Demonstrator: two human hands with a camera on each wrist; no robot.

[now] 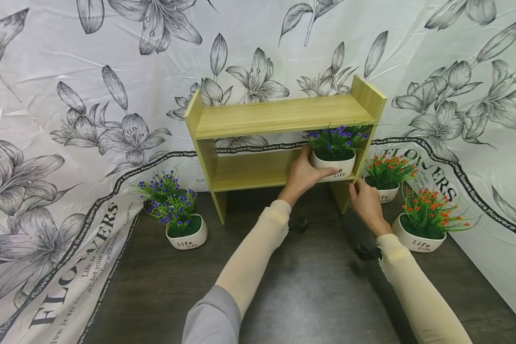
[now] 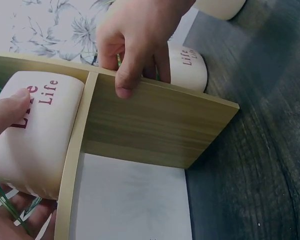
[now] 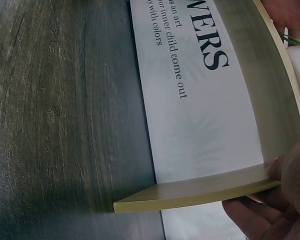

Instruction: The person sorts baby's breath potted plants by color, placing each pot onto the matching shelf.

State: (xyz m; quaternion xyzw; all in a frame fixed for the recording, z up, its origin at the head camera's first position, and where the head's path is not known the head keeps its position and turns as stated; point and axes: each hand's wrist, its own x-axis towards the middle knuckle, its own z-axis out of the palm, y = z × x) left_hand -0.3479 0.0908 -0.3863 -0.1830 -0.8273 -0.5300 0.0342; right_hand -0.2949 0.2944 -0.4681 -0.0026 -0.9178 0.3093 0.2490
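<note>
My left hand (image 1: 305,173) grips a white oval pot of purple flowers (image 1: 334,161), thumb across its "Life" lettering and fingers around its far side. The pot is at the right end of the middle board of a light wooden shelf (image 1: 253,169). In the left wrist view the white pot (image 2: 40,135) stands against the board. My right hand (image 1: 367,203) pinches the front edge of the shelf's right side panel, just below that board. In the right wrist view, thumb and fingers lie on opposite faces of the side panel (image 3: 200,192).
Two pots of orange flowers (image 1: 421,234) stand right of the shelf, one behind the other. Left of it are more purple flowers (image 1: 185,224) in white pots. The dark wooden table (image 1: 309,286) meets a flower-printed cloth (image 1: 124,95) behind and at the sides.
</note>
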